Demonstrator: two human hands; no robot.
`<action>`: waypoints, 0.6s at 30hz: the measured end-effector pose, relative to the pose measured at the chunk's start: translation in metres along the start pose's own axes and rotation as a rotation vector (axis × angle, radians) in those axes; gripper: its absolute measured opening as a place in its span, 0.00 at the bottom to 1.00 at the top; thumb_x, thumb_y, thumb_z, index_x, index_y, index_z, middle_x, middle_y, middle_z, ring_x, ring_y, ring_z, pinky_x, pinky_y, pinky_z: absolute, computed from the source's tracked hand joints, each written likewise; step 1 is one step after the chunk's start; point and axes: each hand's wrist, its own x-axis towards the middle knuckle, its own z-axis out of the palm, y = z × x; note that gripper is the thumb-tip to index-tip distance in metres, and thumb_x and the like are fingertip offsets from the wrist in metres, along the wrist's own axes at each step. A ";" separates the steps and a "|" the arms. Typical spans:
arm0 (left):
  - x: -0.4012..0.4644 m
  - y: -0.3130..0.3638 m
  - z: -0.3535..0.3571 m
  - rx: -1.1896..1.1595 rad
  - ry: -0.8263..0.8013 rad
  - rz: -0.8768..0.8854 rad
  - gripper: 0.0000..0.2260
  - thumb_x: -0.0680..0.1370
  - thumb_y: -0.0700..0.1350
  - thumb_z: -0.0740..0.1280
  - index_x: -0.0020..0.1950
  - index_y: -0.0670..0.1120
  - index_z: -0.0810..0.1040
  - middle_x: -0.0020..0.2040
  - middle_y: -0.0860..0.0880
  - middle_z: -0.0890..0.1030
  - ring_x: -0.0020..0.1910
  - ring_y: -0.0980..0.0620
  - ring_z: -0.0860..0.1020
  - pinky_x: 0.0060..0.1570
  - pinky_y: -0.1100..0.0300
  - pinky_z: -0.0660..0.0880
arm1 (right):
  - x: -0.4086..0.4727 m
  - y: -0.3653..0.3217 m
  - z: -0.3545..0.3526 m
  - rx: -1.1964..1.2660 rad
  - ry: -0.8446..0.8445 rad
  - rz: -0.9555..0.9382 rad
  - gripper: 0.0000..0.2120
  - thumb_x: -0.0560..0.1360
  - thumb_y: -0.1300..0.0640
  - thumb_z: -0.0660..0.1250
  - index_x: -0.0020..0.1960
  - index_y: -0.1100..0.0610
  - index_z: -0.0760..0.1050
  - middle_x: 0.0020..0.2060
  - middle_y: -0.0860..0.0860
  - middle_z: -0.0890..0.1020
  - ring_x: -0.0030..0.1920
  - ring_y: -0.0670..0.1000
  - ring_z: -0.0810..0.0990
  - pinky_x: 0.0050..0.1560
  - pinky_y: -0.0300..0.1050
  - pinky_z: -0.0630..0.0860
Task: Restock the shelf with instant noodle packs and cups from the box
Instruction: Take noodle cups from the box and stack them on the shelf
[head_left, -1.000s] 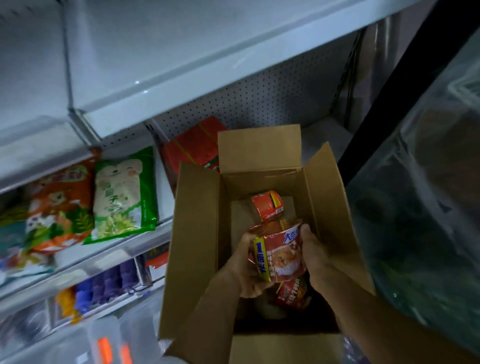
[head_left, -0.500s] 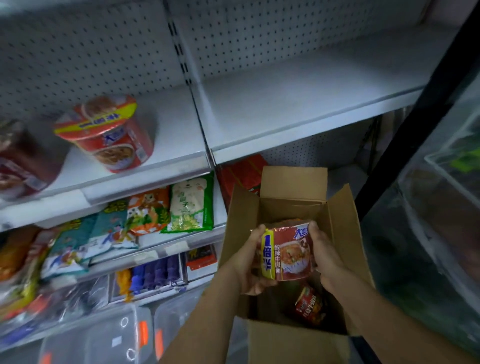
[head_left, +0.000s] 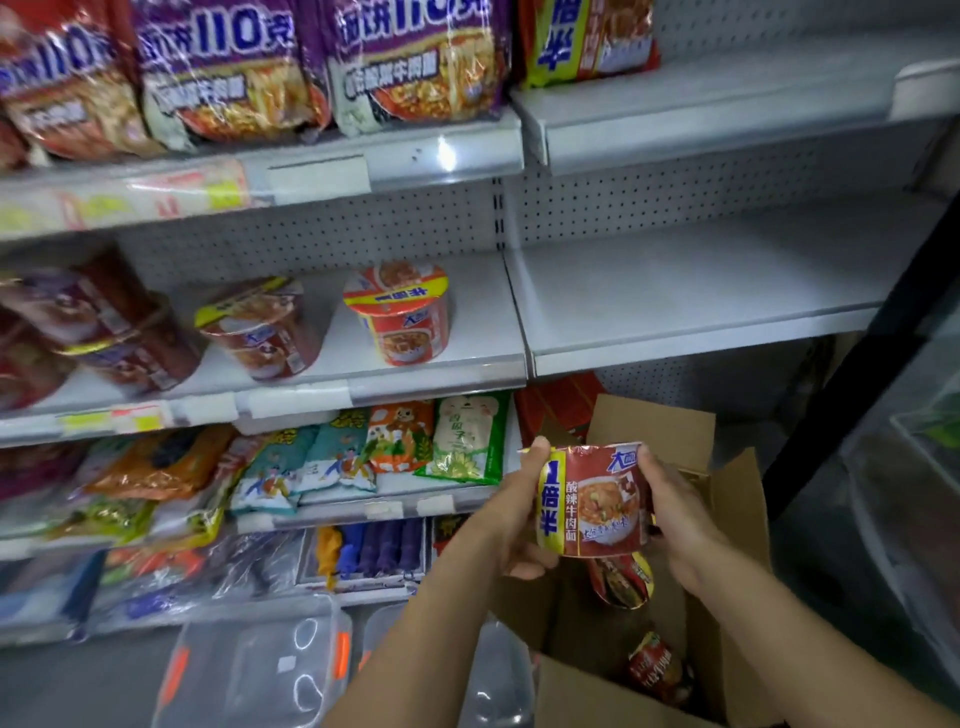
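While the open cardboard box (head_left: 675, 519) sat at the lower right of the frame, a red noodle cup (head_left: 592, 501) was held just above it between two bare hands. The left hand (head_left: 511, 512) gripped the cup's left side, its thumb reaching up to the rim and its fingers curled under the base. The right hand (head_left: 680, 525) clasped the right side, thumb at the top edge and fingers wrapped behind. The cup stood roughly upright, tilted slightly, with a yellow band down its left face.

Inside the box, below the held cup, lay two more red cups (head_left: 623, 579) on their sides, the lower one (head_left: 655, 666) deep in shadow.

In the middle of the frame, a white shelf (head_left: 441, 376) carried a red cup with a yellow-rimmed lid (head_left: 400, 312), standing upright, and to its left another cup (head_left: 257, 325) that was blurred. Further cups at the far left were too smeared to make out. The right section of that shelf (head_left: 701, 291) showed only bare white surface.

Along the top of the frame, purple noodle packs (head_left: 415, 62) leaned on the upper shelf. Beneath the cup shelf, a green snack bag (head_left: 467, 439) and an orange one (head_left: 397, 434) lay flat, just left of the left hand. Clear plastic containers (head_left: 260, 670) sat at the bottom left.
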 end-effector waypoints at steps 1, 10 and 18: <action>-0.008 0.004 -0.004 -0.014 0.013 0.018 0.39 0.71 0.77 0.49 0.62 0.48 0.76 0.46 0.46 0.81 0.45 0.46 0.81 0.49 0.53 0.75 | -0.003 -0.009 0.004 -0.006 -0.015 -0.014 0.29 0.74 0.31 0.58 0.67 0.47 0.71 0.54 0.51 0.82 0.54 0.55 0.80 0.63 0.60 0.73; -0.065 0.017 -0.042 -0.176 0.213 0.184 0.36 0.71 0.77 0.53 0.59 0.49 0.77 0.48 0.47 0.80 0.49 0.46 0.80 0.46 0.57 0.74 | -0.036 -0.075 0.040 -0.032 -0.233 -0.196 0.24 0.78 0.37 0.58 0.65 0.51 0.71 0.50 0.50 0.82 0.48 0.49 0.80 0.47 0.46 0.73; -0.099 0.012 -0.086 -0.213 0.384 0.276 0.34 0.73 0.76 0.50 0.48 0.50 0.80 0.43 0.47 0.83 0.42 0.48 0.80 0.52 0.52 0.74 | -0.066 -0.105 0.079 -0.082 -0.428 -0.300 0.15 0.78 0.42 0.62 0.58 0.51 0.72 0.49 0.48 0.81 0.47 0.45 0.79 0.41 0.40 0.71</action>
